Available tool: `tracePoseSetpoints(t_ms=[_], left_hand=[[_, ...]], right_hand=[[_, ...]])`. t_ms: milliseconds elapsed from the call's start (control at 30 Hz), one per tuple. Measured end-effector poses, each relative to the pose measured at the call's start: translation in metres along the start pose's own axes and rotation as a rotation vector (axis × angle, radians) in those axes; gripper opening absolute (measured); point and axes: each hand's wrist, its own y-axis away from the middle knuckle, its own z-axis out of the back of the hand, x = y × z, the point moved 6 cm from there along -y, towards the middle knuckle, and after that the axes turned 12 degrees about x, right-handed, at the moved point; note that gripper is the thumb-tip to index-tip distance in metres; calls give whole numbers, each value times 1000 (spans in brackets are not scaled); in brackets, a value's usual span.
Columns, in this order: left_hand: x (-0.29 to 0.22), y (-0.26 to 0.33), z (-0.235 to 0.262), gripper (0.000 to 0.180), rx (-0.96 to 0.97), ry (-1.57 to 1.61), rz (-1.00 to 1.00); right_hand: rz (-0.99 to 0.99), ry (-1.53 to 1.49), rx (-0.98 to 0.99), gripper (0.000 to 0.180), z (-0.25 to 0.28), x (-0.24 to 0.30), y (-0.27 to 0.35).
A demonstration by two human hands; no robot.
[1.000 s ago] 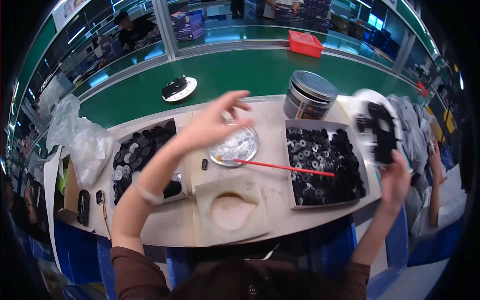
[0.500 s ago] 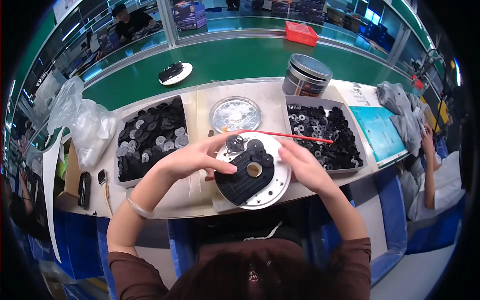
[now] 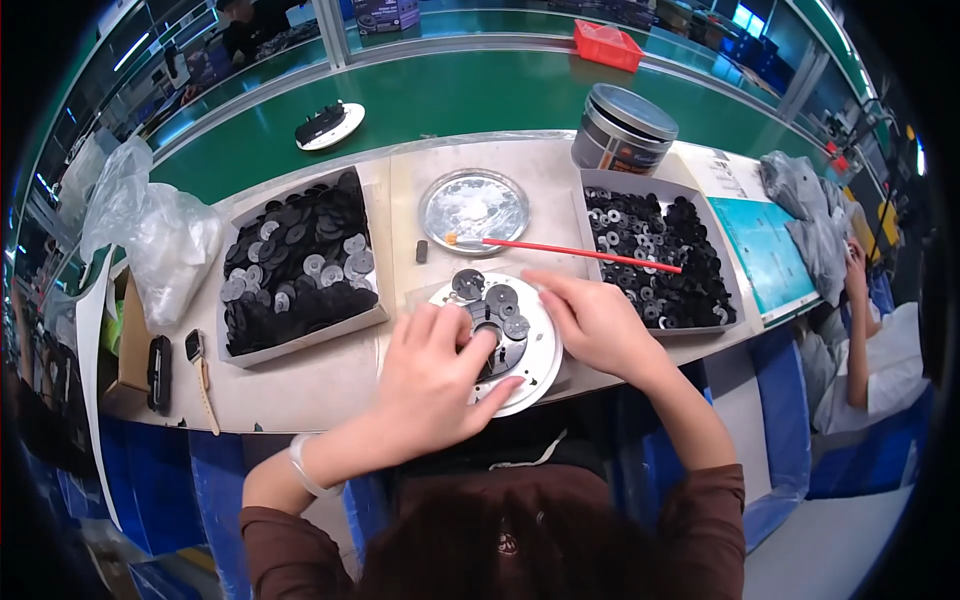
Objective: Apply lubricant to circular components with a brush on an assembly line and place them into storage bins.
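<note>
A round white plate [image 3: 541,345] lies on the bench in front of me, with a black part [image 3: 497,322] carrying several grey discs on it. My left hand [image 3: 435,376] rests on the plate's near left side, fingers spread over the black part. My right hand [image 3: 595,321] presses on the plate's right rim, fingertips at the black part. Neither hand lifts anything.
A cardboard tray of black and grey discs [image 3: 295,265] is to the left, another tray of small black rings [image 3: 655,255] to the right. A red brush [image 3: 570,252] leans from a silver dish [image 3: 473,208]. A tin can [image 3: 622,130], plastic bag [image 3: 150,235] and green conveyor [image 3: 450,95] lie behind.
A second ago my right hand held the plate up at the right and my left reached over the dish. The plate now lies before me with both hands on it.
</note>
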Motion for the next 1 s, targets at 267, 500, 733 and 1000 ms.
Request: tracePoseSetpoints(t_ms=[267,500,733,1000], left_hand=[[4,3,-21,27,-120,-58,10],[4,2,-22,29,-114,-21,66],[-3,-2,-23,43,0,-200,-48],[5,2,-22,41,-111,-67,7]], right_hand=[[134,263,-42,28,-9,7,-1],[106,406,-155,23,40,6,-1],[-268,430,68,30,76,-46,16],[-88,-263,-57,19,116,-17,1]])
